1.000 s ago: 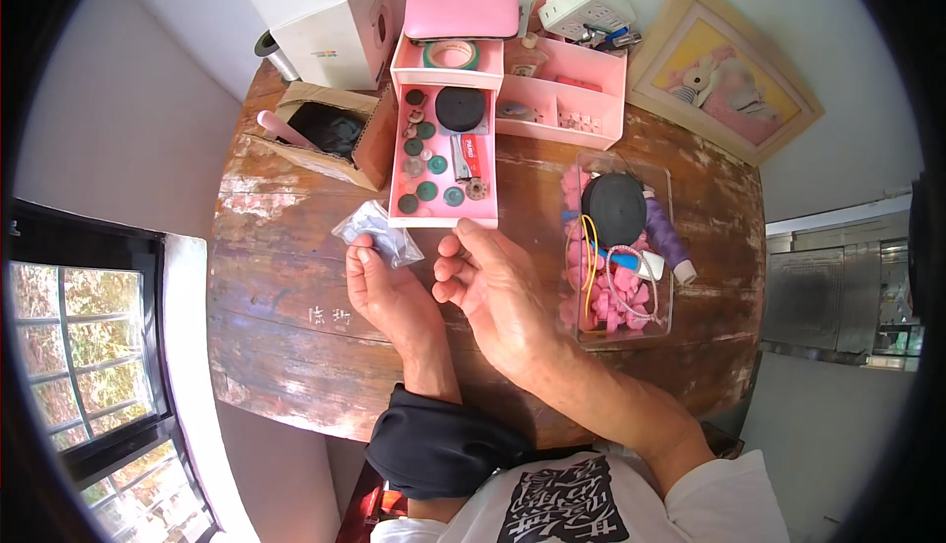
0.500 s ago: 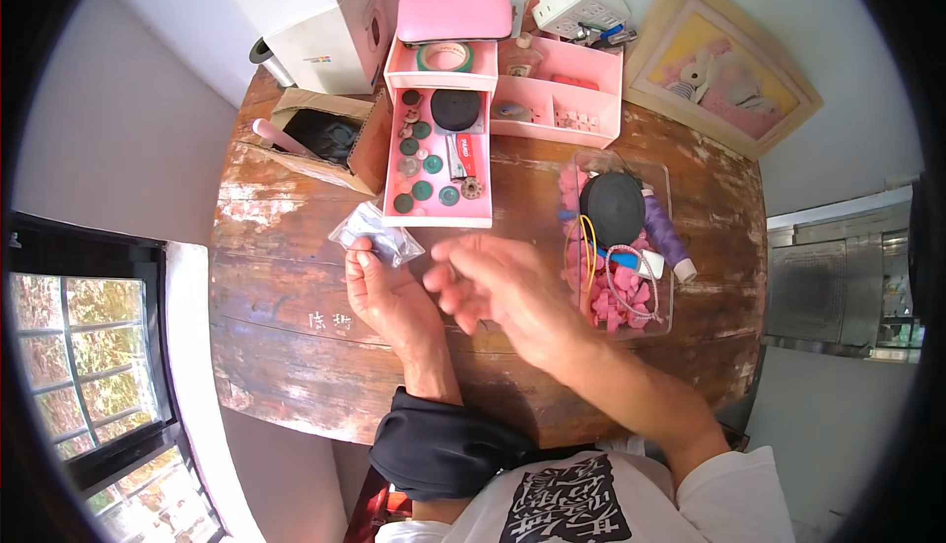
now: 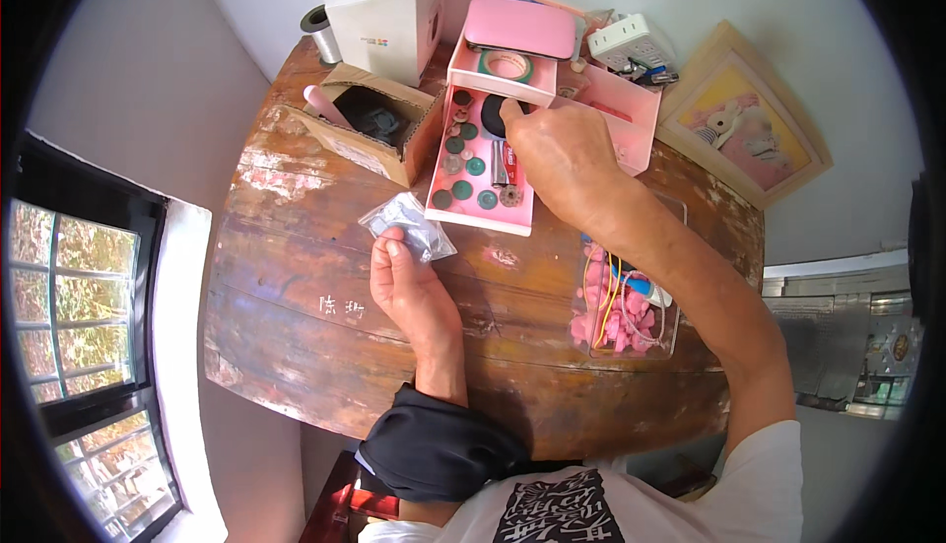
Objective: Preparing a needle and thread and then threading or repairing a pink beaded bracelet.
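My left hand (image 3: 412, 282) pinches a small clear plastic bag (image 3: 409, 226) between thumb and fingers, just off the drawer's front left corner. What lies inside the bag looks pale and cannot be made out. My right hand (image 3: 567, 149) reaches into the open pink drawer (image 3: 473, 216), its curled fingers closed at a flat black roll (image 3: 493, 117) in the back. The thumb overlaps the roll; the other fingertips are hidden under the hand. In the same drawer lie several dark green buttons (image 3: 462, 189), a red and silver packet (image 3: 505, 164) and a round metal bobbin (image 3: 509, 196).
Above the drawer sit a roll of tape (image 3: 506, 67) and a pink case (image 3: 522, 28). A cardboard box (image 3: 419, 139) stands left of it. My right forearm passes over a clear box (image 3: 591, 354) of pink pieces. A picture frame (image 3: 788, 173) leans at the right.
My right hand has moved from beside the left hand up and into the drawer, onto the black roll. The left hand keeps the bag. The view has shifted, moving the scene rightward.
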The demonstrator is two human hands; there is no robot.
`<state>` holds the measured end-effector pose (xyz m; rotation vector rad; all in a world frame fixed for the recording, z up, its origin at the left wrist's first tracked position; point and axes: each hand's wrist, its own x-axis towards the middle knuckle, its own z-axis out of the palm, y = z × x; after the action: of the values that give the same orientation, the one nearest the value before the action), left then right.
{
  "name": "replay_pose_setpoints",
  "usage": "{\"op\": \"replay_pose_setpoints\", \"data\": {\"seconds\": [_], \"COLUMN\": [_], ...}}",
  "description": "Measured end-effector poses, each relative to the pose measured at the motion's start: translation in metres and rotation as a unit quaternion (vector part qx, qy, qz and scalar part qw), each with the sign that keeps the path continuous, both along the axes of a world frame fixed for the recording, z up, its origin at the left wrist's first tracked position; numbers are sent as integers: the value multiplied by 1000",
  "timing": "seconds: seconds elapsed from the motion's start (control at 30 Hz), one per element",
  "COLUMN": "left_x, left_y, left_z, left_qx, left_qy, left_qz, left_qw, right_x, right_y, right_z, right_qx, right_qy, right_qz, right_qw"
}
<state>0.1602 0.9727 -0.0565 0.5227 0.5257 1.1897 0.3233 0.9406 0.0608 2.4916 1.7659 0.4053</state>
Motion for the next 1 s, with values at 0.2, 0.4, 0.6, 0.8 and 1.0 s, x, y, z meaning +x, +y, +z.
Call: {"op": "replay_pose_setpoints", "data": {"seconds": [0.2, 0.4, 0.6, 0.8, 1.0], "left_x": [2, -1, -1, 1, -1], "left_y": [-1, 0, -2, -1, 2], "left_z": [0, 2, 0, 7, -2], "left_qx": [-5, -2, 0, 5, 2], "left_qy": [-28, -12, 7, -3, 16], "left_qz": [-12, -5, -13, -43, -23], "left_qw": [1000, 1000, 1000, 999, 1000], "right_x": [9, -20, 8, 18, 10], "right_y": [9, -14, -20, -3, -2], "right_z": [2, 24, 15, 8, 59], "right_qx": [-45, -29, 38, 34, -31], "right_qy": [-52, 207, 134, 198, 535], "right_qz": [55, 38, 2, 84, -10], "right_qw": [996, 977, 990, 976, 844]}}
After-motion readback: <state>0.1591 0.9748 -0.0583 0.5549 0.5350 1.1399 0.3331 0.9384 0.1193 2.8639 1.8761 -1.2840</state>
